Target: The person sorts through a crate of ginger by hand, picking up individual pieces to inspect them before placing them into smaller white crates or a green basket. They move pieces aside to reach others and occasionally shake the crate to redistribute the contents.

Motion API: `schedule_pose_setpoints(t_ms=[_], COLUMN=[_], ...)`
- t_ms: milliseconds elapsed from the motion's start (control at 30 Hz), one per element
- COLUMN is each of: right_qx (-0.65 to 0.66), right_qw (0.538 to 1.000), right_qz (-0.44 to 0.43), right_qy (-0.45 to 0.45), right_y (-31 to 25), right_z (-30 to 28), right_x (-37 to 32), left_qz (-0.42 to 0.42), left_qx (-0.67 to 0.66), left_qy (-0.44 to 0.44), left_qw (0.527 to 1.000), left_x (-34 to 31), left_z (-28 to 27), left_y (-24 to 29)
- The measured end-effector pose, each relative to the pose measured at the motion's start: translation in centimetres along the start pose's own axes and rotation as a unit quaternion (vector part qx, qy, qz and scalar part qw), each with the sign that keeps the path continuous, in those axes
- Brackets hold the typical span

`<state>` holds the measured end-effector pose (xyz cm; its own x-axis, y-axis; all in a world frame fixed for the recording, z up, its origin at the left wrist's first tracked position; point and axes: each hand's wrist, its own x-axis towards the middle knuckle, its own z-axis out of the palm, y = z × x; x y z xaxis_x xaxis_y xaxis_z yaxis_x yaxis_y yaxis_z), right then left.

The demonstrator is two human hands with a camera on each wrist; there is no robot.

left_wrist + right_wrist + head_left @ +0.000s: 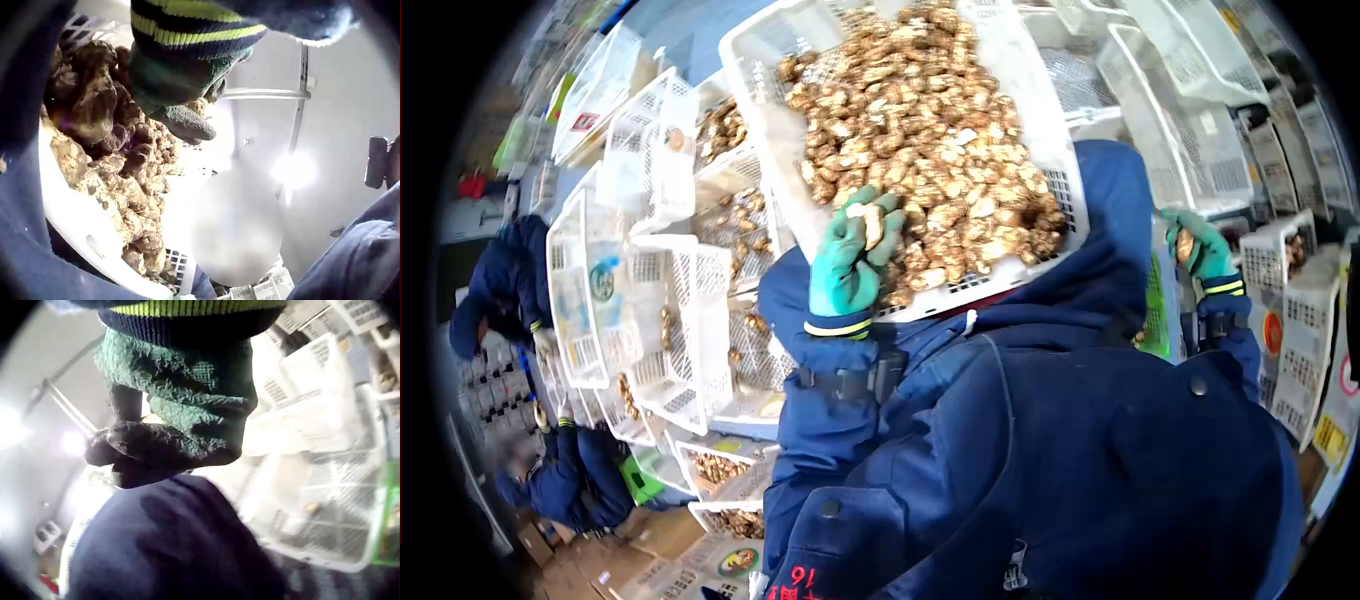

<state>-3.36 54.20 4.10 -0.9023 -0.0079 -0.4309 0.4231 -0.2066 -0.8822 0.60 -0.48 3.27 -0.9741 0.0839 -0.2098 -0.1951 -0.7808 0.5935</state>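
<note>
My left hand point(848, 262), in a green knit glove, holds a knobbly brown-and-cream piece point(868, 222) that looks like a tuber or mushroom. It is over the near left part of a white plastic crate point(765, 110) heaped with similar lumpy pieces point(930, 150). In the left wrist view, a pale bit of the held piece point(201, 107) shows between the gloved fingers. Out to the right, beyond my raised knee, my right hand point(1208, 250) grips another brown knobbly piece point(1185, 244). The right wrist view shows the curled fingers point(162, 440) mostly hiding that piece.
White mesh crates point(685, 330) stand at the left, some with a few pieces inside. More white crates point(1180, 130) lie at the far right, and a green crate point(1157, 305) is beside my right leg. Two people in dark blue clothes point(565, 480) work at the left.
</note>
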Motion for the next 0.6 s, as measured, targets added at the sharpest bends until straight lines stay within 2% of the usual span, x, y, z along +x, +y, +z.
schedule_pose_setpoints(t_ms=[67,133,167,233,267,300,333,367,400,433,467,500,533,567,600], right_qx=[-0.006,0.033,-0.211,-0.296,-0.125,-0.338,-0.693,-0.849,-0.86,-0.857,-0.776,-0.76,-0.541,-0.251,-0.268], right_qw=[0.996,0.985,0.976,0.934,0.881,0.869,0.674,0.502,0.505,0.51,0.596,0.581,0.812,0.95,0.944], right_qz=[0.081,0.106,0.006,0.131,0.345,0.331,0.254,0.13,0.071,0.031,-0.173,-0.269,-0.197,-0.144,-0.185], right_qy=[0.042,0.129,0.058,0.149,0.299,0.143,-0.039,-0.099,-0.011,0.07,0.112,0.112,0.091,0.118,0.058], right_y=[5.1,13.1,17.6,18.9,17.7,17.1,15.7,15.1,15.5,12.0,8.1,4.1,0.9,-2.3,-4.6], right_z=[-7.3,-15.9,-21.4,-21.5,-19.1,-20.2,-19.8,-20.5,-22.3,-18.4,-13.8,-9.1,-2.8,3.5,8.5], right_x=[-1.7,-3.4,-4.1,-5.0,-5.3,-4.0,-2.8,-1.5,1.2,2.8,3.0,3.9,3.9,3.8,2.9], left_qz=[0.003,-0.004,-0.009,-0.025,-0.035,-0.057,-0.08,-0.084,-0.089,-0.093,-0.069,-0.056,-0.041,-0.03,-0.025], left_qx=[0.068,0.084,0.089,0.102,0.122,0.118,0.113,0.09,0.066,0.042,0.12,0.138,0.155,0.167,0.13], left_qy=[0.022,0.022,0.022,0.025,0.029,0.025,0.021,-0.007,-0.034,-0.061,0.001,-0.003,-0.007,0.044,-0.024], left_qw=[0.997,0.996,0.996,0.994,0.991,0.991,0.99,0.992,0.993,0.993,0.99,0.989,0.987,0.985,0.991], left_x=[0.1,0.2,0.2,0.3,0.2,0.3,0.3,0.4,0.5,0.6,-0.1,-0.5,-0.8,-1.3,-1.3], left_z=[0.6,1.1,1.0,1.6,1.8,2.0,2.1,1.6,0.8,0.7,0.7,0.9,1.0,1.7,-0.5], left_y=[-0.1,-0.3,-0.5,-0.6,-0.4,-0.1,0.3,0.6,0.9,1.3,1.7,2.5,3.1,3.4,3.7])
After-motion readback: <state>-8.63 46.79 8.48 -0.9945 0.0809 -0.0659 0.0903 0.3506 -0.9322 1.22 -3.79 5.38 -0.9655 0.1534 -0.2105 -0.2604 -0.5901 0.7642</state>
